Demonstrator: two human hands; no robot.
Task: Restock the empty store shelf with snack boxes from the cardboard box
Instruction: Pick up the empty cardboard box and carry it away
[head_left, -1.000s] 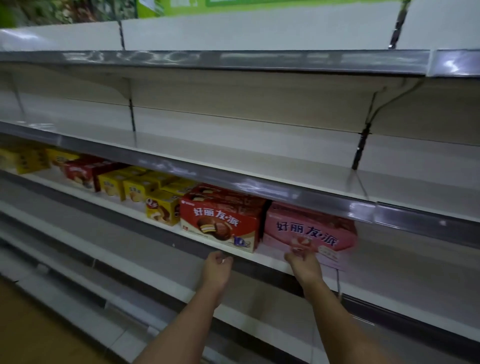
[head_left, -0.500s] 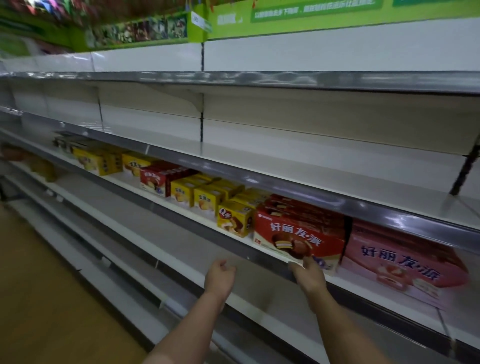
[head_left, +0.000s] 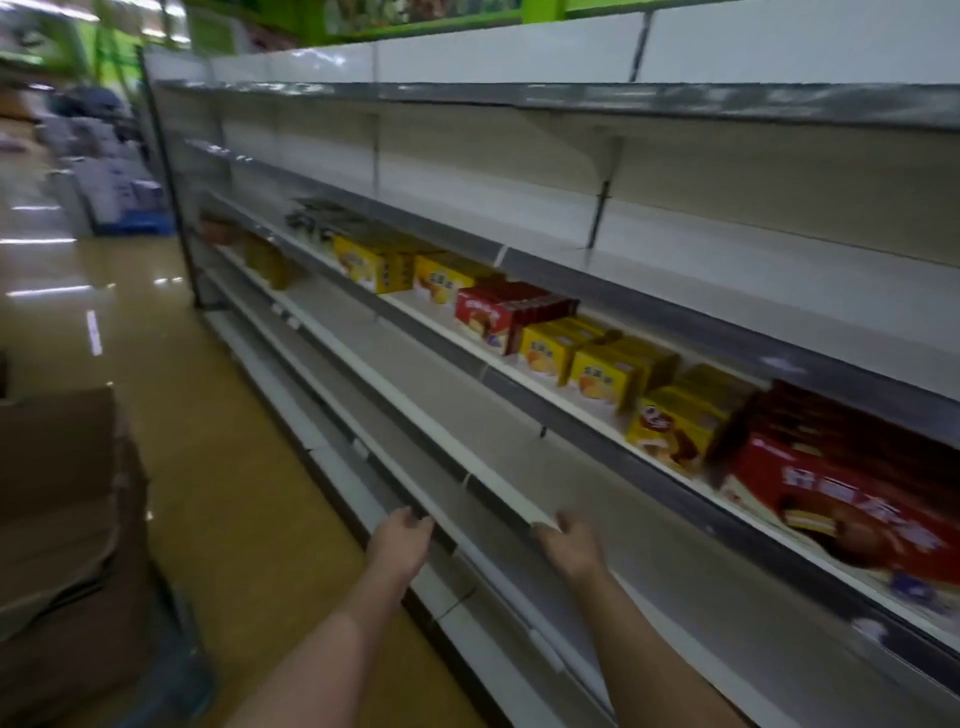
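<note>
Red and yellow snack boxes (head_left: 550, 338) stand in a row on the store shelf (head_left: 582, 410); brown cardboard box (head_left: 62, 499) sits lower left.

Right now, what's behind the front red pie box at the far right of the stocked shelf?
Behind the front red pie box, more red boxes of the same kind run back toward the shelf's rear. How many, and whether they reach the back panel, is hidden under the upper shelf.

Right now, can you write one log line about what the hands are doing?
left hand: empty, loose | right hand: empty, at lower shelf edge | snack boxes: on shelf | cardboard box: left
</note>
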